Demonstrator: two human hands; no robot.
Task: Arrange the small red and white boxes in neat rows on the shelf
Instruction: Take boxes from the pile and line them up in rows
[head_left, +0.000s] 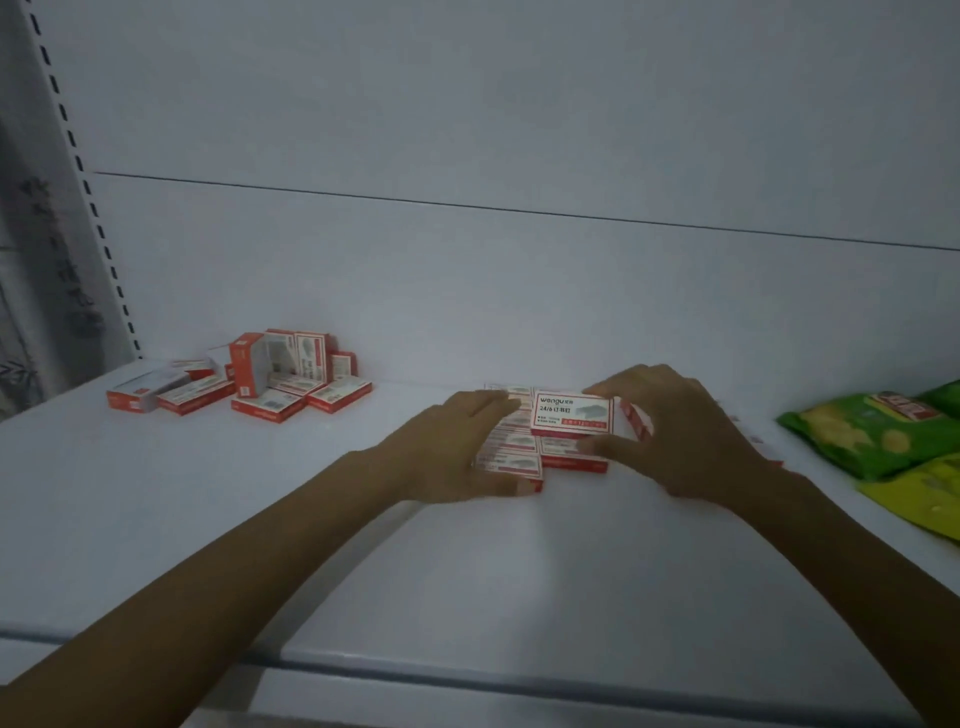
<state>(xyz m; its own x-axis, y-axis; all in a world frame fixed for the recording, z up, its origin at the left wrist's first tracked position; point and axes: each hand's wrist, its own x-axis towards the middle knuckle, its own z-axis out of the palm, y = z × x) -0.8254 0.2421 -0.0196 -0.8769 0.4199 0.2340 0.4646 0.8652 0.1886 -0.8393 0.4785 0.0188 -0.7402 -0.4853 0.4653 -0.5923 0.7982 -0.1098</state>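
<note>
L hand (457, 447), R hand (675, 436) bare; forearms (260, 561) bare.

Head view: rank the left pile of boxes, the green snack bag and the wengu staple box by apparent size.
1. left pile of boxes, widest spread
2. green snack bag, though the frame edge cuts it off, so its full size is unsure
3. wengu staple box, clearly smallest

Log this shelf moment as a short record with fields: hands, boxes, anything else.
left hand: flat, fingers straight, resting on the arranged boxes
right hand: pinches the top box between thumb and fingers
top box: lies flat on the arranged boxes
loose pile: jumbled boxes, far left of shelf, some upright
green bags: right edge
</note>
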